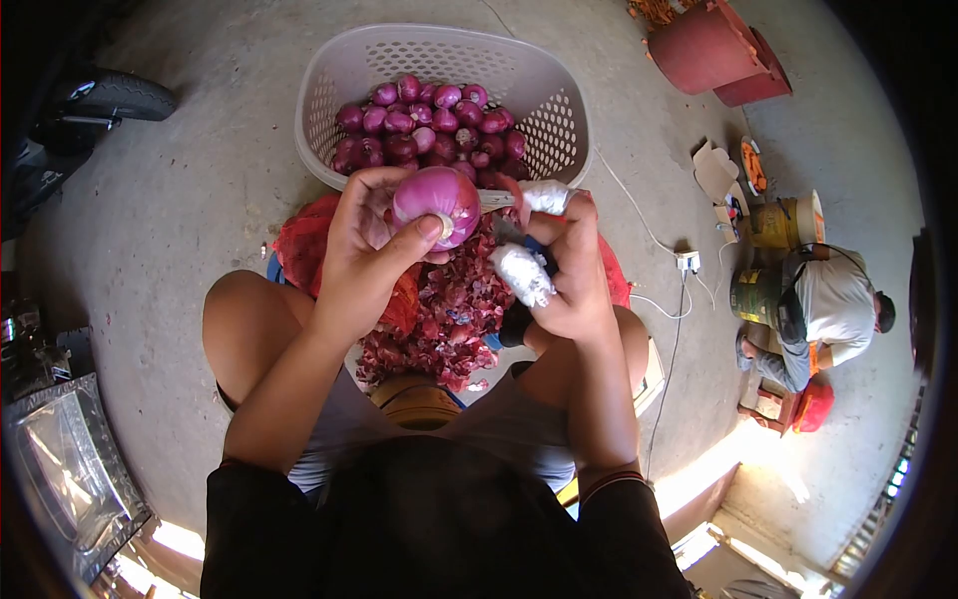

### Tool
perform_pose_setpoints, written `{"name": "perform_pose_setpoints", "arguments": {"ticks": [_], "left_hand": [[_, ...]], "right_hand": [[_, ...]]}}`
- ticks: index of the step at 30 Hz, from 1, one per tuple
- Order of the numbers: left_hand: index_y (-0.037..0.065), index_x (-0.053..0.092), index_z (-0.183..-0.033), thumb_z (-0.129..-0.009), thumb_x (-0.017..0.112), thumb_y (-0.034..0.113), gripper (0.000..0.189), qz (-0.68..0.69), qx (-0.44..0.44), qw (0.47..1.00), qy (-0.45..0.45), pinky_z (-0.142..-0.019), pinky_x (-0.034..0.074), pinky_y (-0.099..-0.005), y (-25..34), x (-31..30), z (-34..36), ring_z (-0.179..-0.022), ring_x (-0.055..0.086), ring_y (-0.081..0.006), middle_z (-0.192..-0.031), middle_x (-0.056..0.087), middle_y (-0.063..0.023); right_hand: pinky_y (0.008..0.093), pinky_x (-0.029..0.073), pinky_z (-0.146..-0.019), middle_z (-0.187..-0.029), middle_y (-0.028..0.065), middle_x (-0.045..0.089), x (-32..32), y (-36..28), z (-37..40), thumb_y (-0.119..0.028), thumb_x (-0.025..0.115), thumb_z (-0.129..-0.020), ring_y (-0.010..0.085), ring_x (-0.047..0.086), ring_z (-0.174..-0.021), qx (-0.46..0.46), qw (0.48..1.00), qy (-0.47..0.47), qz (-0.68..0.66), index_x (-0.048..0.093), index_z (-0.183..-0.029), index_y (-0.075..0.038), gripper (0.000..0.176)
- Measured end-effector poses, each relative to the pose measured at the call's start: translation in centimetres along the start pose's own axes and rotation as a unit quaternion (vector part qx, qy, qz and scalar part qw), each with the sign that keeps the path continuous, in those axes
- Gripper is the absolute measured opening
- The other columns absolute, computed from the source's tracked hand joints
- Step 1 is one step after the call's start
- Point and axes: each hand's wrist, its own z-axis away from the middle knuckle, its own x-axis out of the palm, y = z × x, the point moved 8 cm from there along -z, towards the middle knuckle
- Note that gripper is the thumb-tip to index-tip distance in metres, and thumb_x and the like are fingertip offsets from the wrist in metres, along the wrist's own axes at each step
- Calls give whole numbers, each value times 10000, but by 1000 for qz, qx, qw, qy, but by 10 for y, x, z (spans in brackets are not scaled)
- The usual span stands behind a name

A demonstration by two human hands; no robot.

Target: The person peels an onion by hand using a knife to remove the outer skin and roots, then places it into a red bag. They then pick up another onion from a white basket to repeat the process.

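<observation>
My left hand is closed around a red onion, its thumb pressed near the pale root end. Just right of the onion is my right hand, with white wrapping on its thumb and index finger. Those two digits are apart while the other fingers curl in; whatever they may hold is hidden. A thin reddish strip, looking like onion skin, shows by the wrapped index fingertip. Below both hands lies a heap of loose onion skins, between my knees.
A grey perforated basket with several red onions stands ahead. Red mesh lies by the skins. To the right are a cable with a socket block, buckets and a bent-over person. A wheel is at left.
</observation>
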Motion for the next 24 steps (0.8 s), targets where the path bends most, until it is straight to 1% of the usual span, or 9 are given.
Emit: {"name": "perform_pose_setpoints", "arguments": {"ticks": [2, 3, 5, 9, 12, 15, 19, 24], "left_hand": [[50, 402, -1184, -855, 564, 96, 369, 11, -1, 1000, -7, -702, 541, -289, -1, 0, 0, -954, 575, -161, -1109, 528, -86], [46, 405, -1161, -847, 590, 95, 368, 21, -5, 1000, -5, -694, 544, -282, -1, 0, 0, -939, 572, -151, -1090, 528, -84], [38, 413, -1116, -829, 641, 92, 371, 40, -12, 999, -1, -677, 551, -268, 0, 2, 0, -910, 567, -132, -1050, 529, -78], [36, 413, -1098, -824, 653, 106, 370, 17, -9, 1000, -10, -652, 542, -250, -1, 4, 0, -892, 564, -118, -1035, 534, -71], [34, 414, -1087, -821, 659, 113, 370, 14, -14, 1000, -20, -635, 535, -241, -1, 4, 0, -890, 564, -115, -1027, 537, -69], [34, 414, -1082, -820, 664, 121, 372, 10, -13, 1000, -22, -625, 531, -237, -2, 4, 0, -888, 565, -115, -1024, 540, -68], [30, 413, -1079, -816, 668, 115, 377, 12, -16, 1000, -21, -624, 530, -236, -2, 5, 0, -890, 566, -115, -1026, 540, -73], [21, 408, -1081, -802, 678, 92, 395, 14, -9, 1000, -20, -620, 529, -234, -3, 6, 1, -891, 570, -120, -1032, 543, -86]], "right_hand": [[354, 486, -597, -846, 173, 654, 7, -2, 2, -139, 695, -740, 344, 645, -732, -28, 999, -15, 0, 280, -1175, -19, 613], [397, 493, -599, -914, 198, 650, 10, 1, 5, -120, 695, -706, 382, 631, -778, 2, 999, -36, 26, 290, -1148, -23, 608], [405, 492, -595, -920, 201, 649, 12, 2, 5, -105, 690, -691, 388, 629, -772, 2, 999, -42, 31, 292, -1138, -25, 604], [415, 488, -590, -911, 204, 647, 12, 4, 6, -79, 673, -681, 397, 624, -772, 17, 998, -55, 30, 299, -1121, -27, 580], [414, 483, -585, -905, 208, 645, 13, -4, 2, -69, 660, -692, 396, 623, -769, -16, 997, -53, 48, 308, -1111, -29, 549], [399, 475, -586, -867, 190, 647, 14, -3, 1, -61, 651, -702, 388, 624, -758, -22, 998, -45, 23, 318, -1107, -35, 524], [374, 471, -592, -816, 163, 645, 14, -1, 2, -65, 653, -712, 374, 626, -747, 8, 998, -55, -31, 323, -1120, -44, 525], [362, 474, -610, -812, 156, 644, 14, 1, 2, -62, 650, -722, 361, 633, -763, 13, 999, -42, -25, 345, -1120, -52, 502]]}}
